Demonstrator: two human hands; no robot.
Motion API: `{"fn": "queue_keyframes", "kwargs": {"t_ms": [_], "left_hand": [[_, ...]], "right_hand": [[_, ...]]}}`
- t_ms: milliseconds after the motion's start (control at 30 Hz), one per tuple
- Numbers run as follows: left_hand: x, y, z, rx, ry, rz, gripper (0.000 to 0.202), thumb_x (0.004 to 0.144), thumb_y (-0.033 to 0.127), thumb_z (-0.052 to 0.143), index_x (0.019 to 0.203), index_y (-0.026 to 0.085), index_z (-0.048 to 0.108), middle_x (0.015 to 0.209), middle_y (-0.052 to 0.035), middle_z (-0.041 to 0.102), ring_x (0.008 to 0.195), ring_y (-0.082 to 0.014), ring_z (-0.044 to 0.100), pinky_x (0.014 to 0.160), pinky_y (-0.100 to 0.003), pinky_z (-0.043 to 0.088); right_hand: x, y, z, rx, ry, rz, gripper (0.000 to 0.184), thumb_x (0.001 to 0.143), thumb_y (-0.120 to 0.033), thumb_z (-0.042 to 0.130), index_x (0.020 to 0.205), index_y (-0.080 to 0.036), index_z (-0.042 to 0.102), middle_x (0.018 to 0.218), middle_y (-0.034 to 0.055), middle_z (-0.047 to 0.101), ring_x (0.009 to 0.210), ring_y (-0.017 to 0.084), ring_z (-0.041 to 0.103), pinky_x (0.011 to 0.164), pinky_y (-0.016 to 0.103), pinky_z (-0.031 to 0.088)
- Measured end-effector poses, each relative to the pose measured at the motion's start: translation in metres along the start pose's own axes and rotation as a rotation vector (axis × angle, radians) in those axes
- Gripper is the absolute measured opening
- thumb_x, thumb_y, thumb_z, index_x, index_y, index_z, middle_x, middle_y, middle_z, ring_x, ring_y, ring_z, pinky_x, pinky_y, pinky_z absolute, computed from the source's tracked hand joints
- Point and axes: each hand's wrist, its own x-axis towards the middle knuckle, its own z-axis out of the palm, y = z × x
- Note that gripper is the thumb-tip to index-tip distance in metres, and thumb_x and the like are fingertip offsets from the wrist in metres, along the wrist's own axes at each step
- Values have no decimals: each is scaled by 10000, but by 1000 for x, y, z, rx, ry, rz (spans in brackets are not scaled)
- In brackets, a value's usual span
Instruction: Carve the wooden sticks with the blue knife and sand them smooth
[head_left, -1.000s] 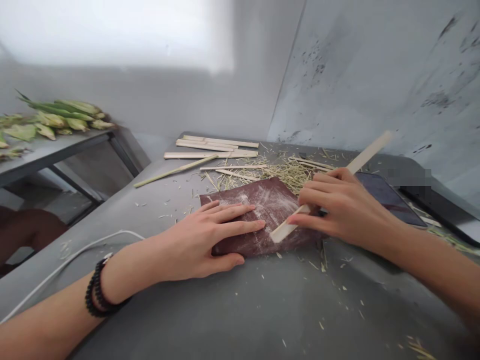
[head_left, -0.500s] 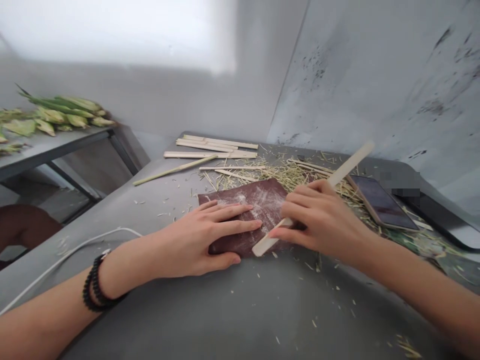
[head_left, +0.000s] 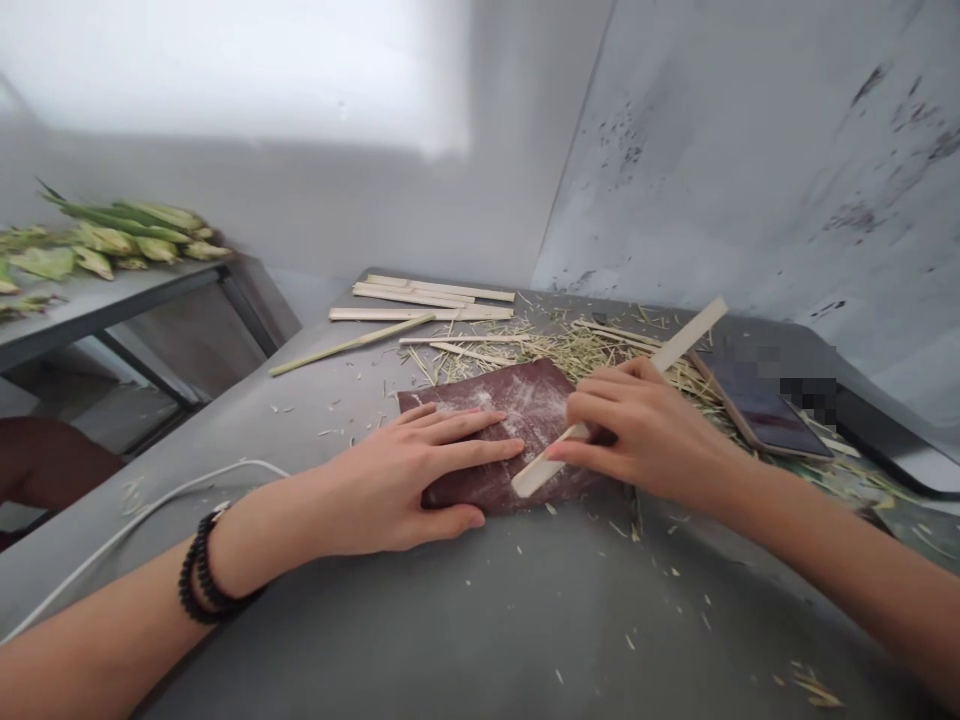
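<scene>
A dark red sheet of sandpaper (head_left: 529, 400), dusted with pale powder, lies on the grey table (head_left: 540, 620). My left hand (head_left: 412, 470) rests flat on its left part, fingers spread. In my right hand (head_left: 637, 425) is a pale flat bamboo strip (head_left: 690, 335), gripped by wrapped fingers with the thumb along it. The strip slants from lower left to upper right, and its near end is over the sandpaper. My right fingers hide its middle.
Several bamboo strips (head_left: 420, 312) lie at the back, by a greenish stick (head_left: 352, 345). Shavings (head_left: 577, 350) are heaped behind the sandpaper. A phone (head_left: 765, 405) lies right, a white cable (head_left: 150, 515) left. Corn cobs (head_left: 135, 235) sit on a side table (head_left: 150, 285).
The bamboo strip has slid slightly and turned in my right hand, showing more of its broad face. My left hand stays on the sandpaper. The view has shifted a little.
</scene>
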Motion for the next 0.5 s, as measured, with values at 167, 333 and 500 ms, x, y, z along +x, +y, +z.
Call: {"fn": "queue_keyframes", "kwargs": {"t_ms": [167, 333, 500], "left_hand": [[-1, 1, 6, 6, 56, 1, 623, 999, 534, 533, 1583, 387, 372, 1675, -24, 353, 1491, -308, 409, 1203, -495, 356], [-2, 14, 17, 138, 135, -77, 672, 1009, 643, 423, 1606, 350, 328, 1669, -75, 360, 1513, -352, 362, 1213, -620, 265], [0, 33, 26, 251, 193, -161, 738, 1011, 691, 308, 1609, 259, 339, 1670, -137, 338, 1542, -403, 277, 1188, -684, 250]], "right_hand": [[1, -16, -19, -207, 75, 33, 489, 1040, -577, 444, 753, -204, 575, 739, 20, 644, 785, 192, 591, 803, 355, 327], [-32, -27, -53, -222, 5, 496, 511, 1064, -585, 290, 1121, -240, 662, 854, 54, 728, 725, 238, 654, 618, 328, 366], [-74, -40, -51, -54, -193, 470, 538, 1087, -389, 281, 1621, -321, 283, 1059, 66, 724, 809, 212, 700, 685, 315, 489]]}}
